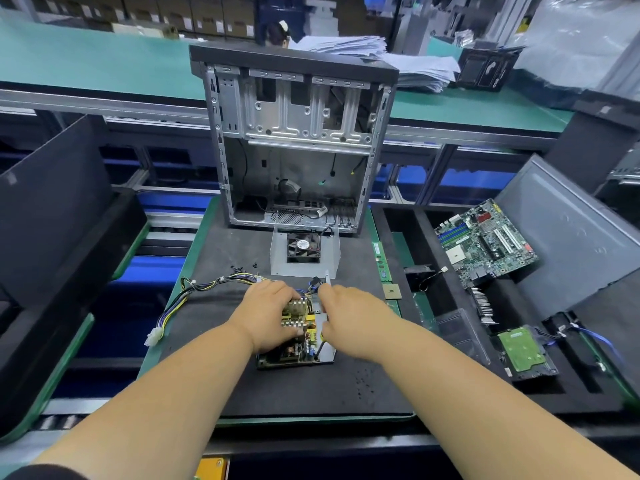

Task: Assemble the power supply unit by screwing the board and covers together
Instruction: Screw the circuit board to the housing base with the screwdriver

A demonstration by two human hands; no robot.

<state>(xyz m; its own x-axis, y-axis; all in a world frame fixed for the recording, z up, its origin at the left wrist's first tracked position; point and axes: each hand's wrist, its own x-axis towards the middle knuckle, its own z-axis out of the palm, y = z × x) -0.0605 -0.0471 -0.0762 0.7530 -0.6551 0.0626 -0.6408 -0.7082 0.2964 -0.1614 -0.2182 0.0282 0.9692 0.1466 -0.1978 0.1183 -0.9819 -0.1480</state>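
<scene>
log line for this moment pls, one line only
stage: board seating | left hand: grips psu board | right hand: at board's right edge, grip unclear | fan cover: apart, behind board | screws: none driven visibly

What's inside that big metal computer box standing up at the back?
The computer case shows silver drive bays at the top, loose dangling wires and a vent grille below. The part behind the bays is hidden.

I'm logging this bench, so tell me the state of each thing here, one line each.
Left hand: grips the power supply board.
Right hand: pinches the board's right edge.
Power supply board: uncovered, lying in its metal base.
Fan cover: off, lying behind the board.
Computer case: side open, standing.
Motherboard: out of case, tilted.
</scene>
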